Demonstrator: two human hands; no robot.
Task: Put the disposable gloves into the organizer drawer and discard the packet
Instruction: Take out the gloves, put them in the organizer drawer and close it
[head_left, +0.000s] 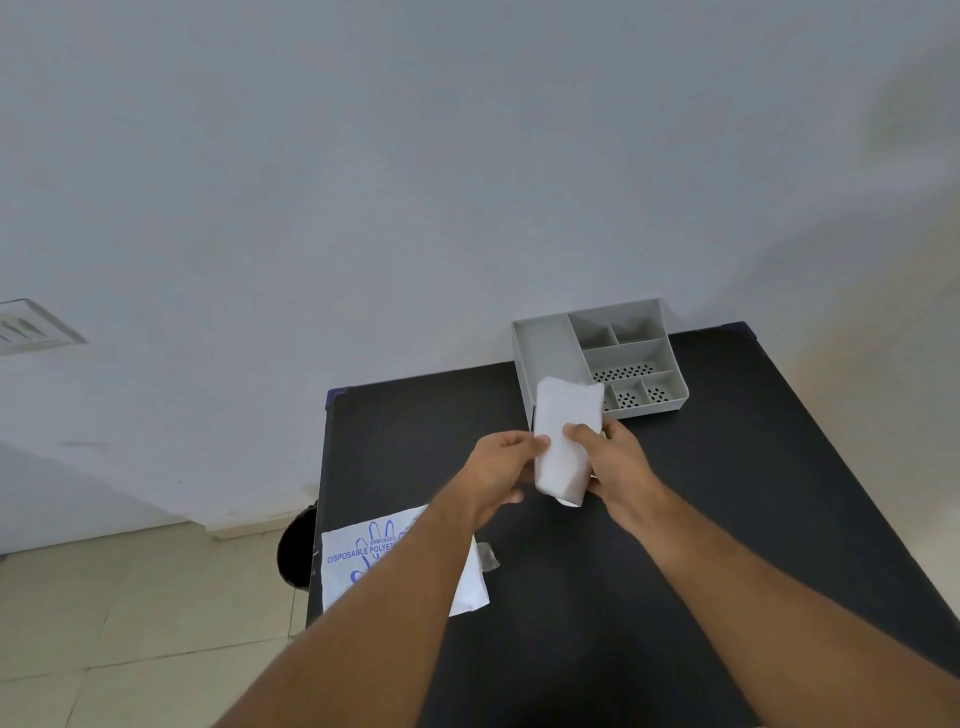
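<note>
Both hands, left hand (501, 467) and right hand (618, 462), pinch the glove stack (563, 441); its long axis points at the organizer (545, 345) just beyond the grip.

gloves (563, 441) white | organizer (545, 348) grey, dotted floors | packet (348, 561) white, blue print | table (571, 597) seemingly black

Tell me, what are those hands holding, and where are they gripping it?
Both hands, left and right, hold a white stack of folded gloves by its lower side edges.
</note>
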